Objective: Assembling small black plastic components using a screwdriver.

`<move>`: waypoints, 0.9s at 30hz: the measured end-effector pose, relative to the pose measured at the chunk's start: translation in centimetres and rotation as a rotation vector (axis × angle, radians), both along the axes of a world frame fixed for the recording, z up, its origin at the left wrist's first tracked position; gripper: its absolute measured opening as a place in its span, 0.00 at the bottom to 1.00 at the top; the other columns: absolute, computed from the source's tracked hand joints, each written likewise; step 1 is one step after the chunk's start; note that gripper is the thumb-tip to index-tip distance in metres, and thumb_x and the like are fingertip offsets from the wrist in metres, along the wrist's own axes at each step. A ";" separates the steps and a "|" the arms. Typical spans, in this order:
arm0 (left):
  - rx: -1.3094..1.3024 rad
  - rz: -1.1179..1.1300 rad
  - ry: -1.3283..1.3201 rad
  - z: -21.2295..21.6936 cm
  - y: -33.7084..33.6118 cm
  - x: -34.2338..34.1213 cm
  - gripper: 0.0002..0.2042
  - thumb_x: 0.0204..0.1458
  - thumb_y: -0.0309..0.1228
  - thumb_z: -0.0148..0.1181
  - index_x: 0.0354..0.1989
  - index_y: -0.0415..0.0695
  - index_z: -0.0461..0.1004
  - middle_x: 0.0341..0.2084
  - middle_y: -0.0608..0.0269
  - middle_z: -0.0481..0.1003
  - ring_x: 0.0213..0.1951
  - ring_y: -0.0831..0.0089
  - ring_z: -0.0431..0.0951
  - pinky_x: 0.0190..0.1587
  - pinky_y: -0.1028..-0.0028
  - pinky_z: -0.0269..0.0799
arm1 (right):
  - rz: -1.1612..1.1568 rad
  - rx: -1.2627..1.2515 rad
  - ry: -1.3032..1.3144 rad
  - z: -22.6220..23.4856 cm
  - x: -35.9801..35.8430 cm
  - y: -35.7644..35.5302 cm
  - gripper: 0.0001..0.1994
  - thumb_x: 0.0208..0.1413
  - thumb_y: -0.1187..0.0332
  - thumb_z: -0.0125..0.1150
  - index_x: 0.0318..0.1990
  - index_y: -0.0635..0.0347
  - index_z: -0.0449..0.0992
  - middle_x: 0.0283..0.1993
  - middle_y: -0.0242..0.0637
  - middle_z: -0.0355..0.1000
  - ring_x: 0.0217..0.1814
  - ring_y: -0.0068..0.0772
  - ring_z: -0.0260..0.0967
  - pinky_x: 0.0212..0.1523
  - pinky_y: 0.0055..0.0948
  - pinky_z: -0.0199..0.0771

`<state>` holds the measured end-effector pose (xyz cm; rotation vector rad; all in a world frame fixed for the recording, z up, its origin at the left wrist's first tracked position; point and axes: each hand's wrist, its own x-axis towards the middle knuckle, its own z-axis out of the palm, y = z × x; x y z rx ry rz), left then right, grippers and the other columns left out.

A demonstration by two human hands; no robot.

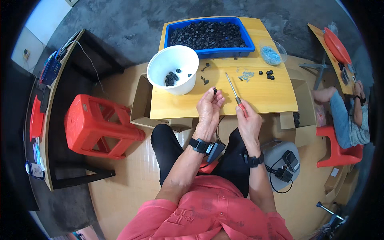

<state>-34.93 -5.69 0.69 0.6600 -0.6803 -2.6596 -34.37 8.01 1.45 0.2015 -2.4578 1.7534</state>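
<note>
Between the fingertips of my left hand (209,107) is a small black plastic part (215,91), partly hidden by the fingers. My right hand (249,120) grips the red handle of a screwdriver (236,94), its metal shaft pointing away over the wooden table (216,105). Left of my hands stands a white bucket (154,72) with several black parts in its bottom. Two small black pieces (205,81) lie on the wood beside it. Toward the right are a little heap of silvery screws (246,75) and a cluster of round black knobs (270,75).
A blue tray (224,53) full of black parts sits at the table's far side. Beside it is a clear bowl (272,56) of screws. A cardboard box (140,108) and a red stool (86,124) stand left. At far right a person (352,116) sits by another table.
</note>
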 end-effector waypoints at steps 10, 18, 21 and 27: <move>-0.072 -0.090 -0.036 0.5 0.0 1.1 0.07 0.54 0.30 0.53 0.38 0.40 0.69 0.24 0.62 0.71 0.25 0.75 0.71 0.31 0.74 0.71 | 0.012 0.782 0.368 1.6 -4.3 -1.3 0.15 0.47 0.66 0.59 0.44 0.56 0.73 0.39 0.40 0.69 0.45 0.43 0.63 0.44 0.37 0.64; -0.189 -0.208 0.075 1.0 -0.1 2.7 0.04 0.55 0.30 0.53 0.35 0.43 0.68 0.22 0.66 0.70 0.22 0.79 0.68 0.26 0.77 0.67 | 0.327 -0.241 -0.028 2.2 -0.8 -3.1 0.11 0.51 0.69 0.60 0.36 0.70 0.74 0.27 0.39 0.72 0.24 0.25 0.70 0.26 0.22 0.69; -0.283 -0.227 0.114 1.7 -0.4 3.8 0.04 0.55 0.29 0.53 0.35 0.43 0.69 0.22 0.68 0.70 0.21 0.80 0.68 0.24 0.79 0.66 | 0.325 -0.198 0.006 1.9 0.1 -2.9 0.10 0.54 0.69 0.57 0.37 0.69 0.74 0.26 0.37 0.71 0.24 0.21 0.69 0.26 0.20 0.69; -0.318 -0.329 0.175 2.6 -1.0 6.1 0.05 0.56 0.29 0.53 0.36 0.42 0.72 0.24 0.68 0.71 0.22 0.81 0.68 0.25 0.81 0.65 | 0.411 -0.211 -0.033 4.1 2.2 -3.1 0.09 0.57 0.69 0.53 0.30 0.66 0.70 0.22 0.34 0.69 0.21 0.20 0.67 0.22 0.21 0.68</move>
